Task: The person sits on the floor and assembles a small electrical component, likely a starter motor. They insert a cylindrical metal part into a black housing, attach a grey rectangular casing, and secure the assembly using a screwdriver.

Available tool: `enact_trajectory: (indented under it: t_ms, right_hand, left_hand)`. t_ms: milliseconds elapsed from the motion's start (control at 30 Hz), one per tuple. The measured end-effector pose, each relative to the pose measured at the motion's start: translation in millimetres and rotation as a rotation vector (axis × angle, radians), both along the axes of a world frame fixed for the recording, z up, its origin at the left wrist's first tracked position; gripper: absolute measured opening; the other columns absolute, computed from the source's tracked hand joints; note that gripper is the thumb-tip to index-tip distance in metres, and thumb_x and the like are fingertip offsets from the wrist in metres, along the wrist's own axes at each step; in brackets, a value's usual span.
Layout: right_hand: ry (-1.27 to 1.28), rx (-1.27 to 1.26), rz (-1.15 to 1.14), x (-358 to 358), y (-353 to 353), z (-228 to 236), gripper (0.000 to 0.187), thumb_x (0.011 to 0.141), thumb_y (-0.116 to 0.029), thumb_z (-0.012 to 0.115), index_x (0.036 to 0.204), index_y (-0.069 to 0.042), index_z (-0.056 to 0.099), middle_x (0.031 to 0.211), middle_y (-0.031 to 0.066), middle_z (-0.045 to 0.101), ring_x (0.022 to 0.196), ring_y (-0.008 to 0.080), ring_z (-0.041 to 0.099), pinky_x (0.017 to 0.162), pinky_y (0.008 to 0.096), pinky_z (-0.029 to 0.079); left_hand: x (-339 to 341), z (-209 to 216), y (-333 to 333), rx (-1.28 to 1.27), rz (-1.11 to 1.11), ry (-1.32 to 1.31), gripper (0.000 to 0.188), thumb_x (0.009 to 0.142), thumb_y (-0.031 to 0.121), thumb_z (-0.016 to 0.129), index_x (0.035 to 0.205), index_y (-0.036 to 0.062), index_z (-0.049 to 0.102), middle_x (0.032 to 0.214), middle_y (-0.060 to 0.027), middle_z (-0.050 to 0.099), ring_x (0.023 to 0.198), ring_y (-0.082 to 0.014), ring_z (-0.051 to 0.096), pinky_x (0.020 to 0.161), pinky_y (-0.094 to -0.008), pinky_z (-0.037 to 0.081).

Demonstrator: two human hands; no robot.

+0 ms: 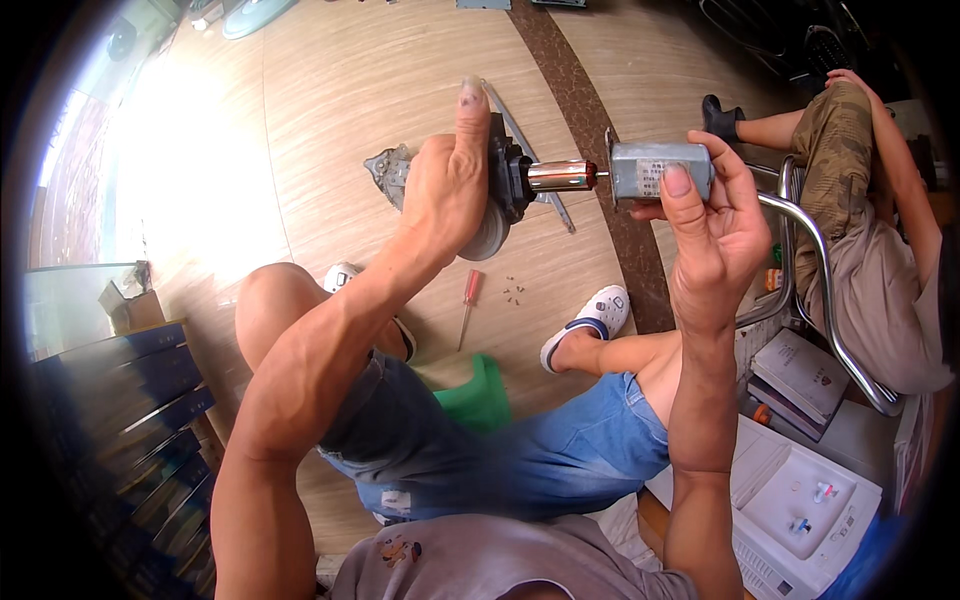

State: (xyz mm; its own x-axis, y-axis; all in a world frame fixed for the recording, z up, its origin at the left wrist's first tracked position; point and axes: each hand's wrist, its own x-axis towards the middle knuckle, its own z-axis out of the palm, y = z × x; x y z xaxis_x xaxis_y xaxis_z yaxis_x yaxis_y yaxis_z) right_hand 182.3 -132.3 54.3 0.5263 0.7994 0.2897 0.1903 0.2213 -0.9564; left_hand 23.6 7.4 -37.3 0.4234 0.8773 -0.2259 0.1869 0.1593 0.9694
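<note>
My left hand (445, 190) is closed around a black motor end piece (508, 165), thumb pointing up. From that piece a shiny copper-coloured rotor (562, 177) sticks out to the right. A round grey part (487, 235) shows under the hand. Between thumb and fingers my right hand (715, 235) grips a grey metal motor housing (635, 172) with a white label. The rotor's thin shaft reaches the housing's flanged end, while the copper body is outside it. Below, on the floor, lie a red-handled screwdriver (470, 290) and several small screws (514, 290).
A metal bracket (390, 170) and a long metal strip (560, 210) lie on the floor beyond my hands. A green stool (478, 395) is between my legs. Another person (860, 230) sits at right by a chrome chair frame (815, 240). Stacked boxes (150, 380) stand left, a white appliance (810, 510) lower right.
</note>
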Motion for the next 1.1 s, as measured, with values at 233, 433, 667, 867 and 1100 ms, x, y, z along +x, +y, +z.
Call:
enact_trajectory:
  t_ms: [233, 433, 667, 867, 1100]
  right_hand:
    - [0.000, 0.006, 0.010, -0.7, 0.0, 0.2, 0.043, 0.093, -0.010, 0.070, 0.127, 0.009, 0.051, 0.100, 0.0153, 0.067, 0.084, 0.0160, 0.067, 0.069, 0.0277, 0.059]
    - [-0.063, -0.018, 0.008, -0.3, -0.3, -2.1, 0.041, 0.095, -0.010, 0.065, 0.128, 0.009, 0.051, 0.106, 0.0165, 0.067, 0.086, 0.0170, 0.069, 0.066, 0.0273, 0.061]
    - [-0.069, -0.022, -0.003, 0.3, -0.4, -2.6, 0.041, 0.095, -0.010, 0.066, 0.128, 0.009, 0.051, 0.105, 0.0168, 0.068, 0.085, 0.0173, 0.069, 0.066, 0.0273, 0.061]
    - [-0.063, -0.025, -0.008, -1.3, 0.0, -2.8, 0.041, 0.095, -0.011, 0.066, 0.128, 0.009, 0.052, 0.104, 0.0168, 0.068, 0.085, 0.0174, 0.069, 0.065, 0.0275, 0.061]
    - [-0.062, -0.026, -0.005, -1.7, 0.1, -3.5, 0.041, 0.095, -0.012, 0.067, 0.127, 0.009, 0.052, 0.104, 0.0160, 0.068, 0.085, 0.0172, 0.069, 0.065, 0.0275, 0.061]
  left_hand:
    - [0.0, 5.6, -1.8, 0.018, 0.022, 0.066, 0.085, 0.096, 0.075, 0.028, 0.073, 0.0017, 0.064, 0.062, -0.0071, 0.060, 0.051, -0.0133, 0.056, 0.048, -0.0298, 0.046]
    - [0.5, 8.6, -2.6, 0.020, 0.016, 0.083, 0.084, 0.097, 0.074, 0.027, 0.072, 0.0017, 0.064, 0.062, -0.0070, 0.059, 0.052, -0.0131, 0.056, 0.048, -0.0295, 0.046]
    - [0.8, 5.9, -2.4, 0.038, 0.045, 0.044, 0.083, 0.098, 0.073, 0.028, 0.071, 0.0022, 0.063, 0.061, -0.0055, 0.058, 0.053, -0.0113, 0.053, 0.048, -0.0285, 0.043]
    - [0.1, 8.0, -2.7, 0.042, 0.040, 0.060, 0.083, 0.097, 0.074, 0.029, 0.070, 0.0028, 0.063, 0.060, -0.0049, 0.057, 0.052, -0.0107, 0.051, 0.048, -0.0287, 0.042]
    - [1.5, 17.3, -5.5, 0.049, 0.022, 0.118, 0.102, 0.095, 0.078, 0.018, 0.059, -0.0079, 0.059, 0.055, -0.0164, 0.052, 0.060, -0.0244, 0.055, 0.066, -0.0434, 0.048]
